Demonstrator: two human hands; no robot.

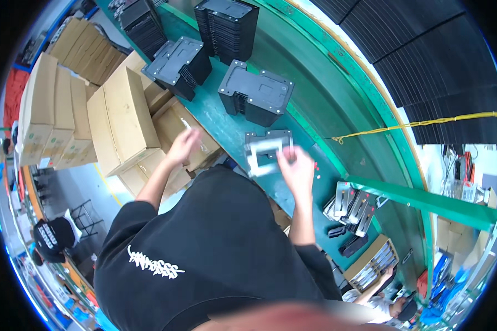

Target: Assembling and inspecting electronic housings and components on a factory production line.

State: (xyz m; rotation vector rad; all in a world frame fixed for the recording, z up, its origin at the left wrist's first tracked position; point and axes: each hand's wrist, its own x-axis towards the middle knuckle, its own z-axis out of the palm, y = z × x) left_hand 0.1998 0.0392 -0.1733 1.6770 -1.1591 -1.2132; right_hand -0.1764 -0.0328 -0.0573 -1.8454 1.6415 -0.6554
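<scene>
My right hand (297, 170) pinches the right edge of a silvery-white rectangular frame (253, 160), held tilted over the green bench and blurred by motion. Just beyond it lies a flat black plastic tray (252, 135), partly covered by the frame. Off to the left, my left hand (185, 145) is raised near the bench edge with its fingers closed together. A thin white strip (186, 124) sticks up from those fingertips. Small red bits (317, 170) lie beside my right hand.
Stacks of black plastic trays (258, 94) stand along the bench (210, 110). Cardboard boxes (121, 116) are piled at the left. Metal-faced parts (345, 201) lie to the right, near a co-worker's hand (388, 273) at a carton (370, 263). A yellow cord (414, 122) crosses the green rail.
</scene>
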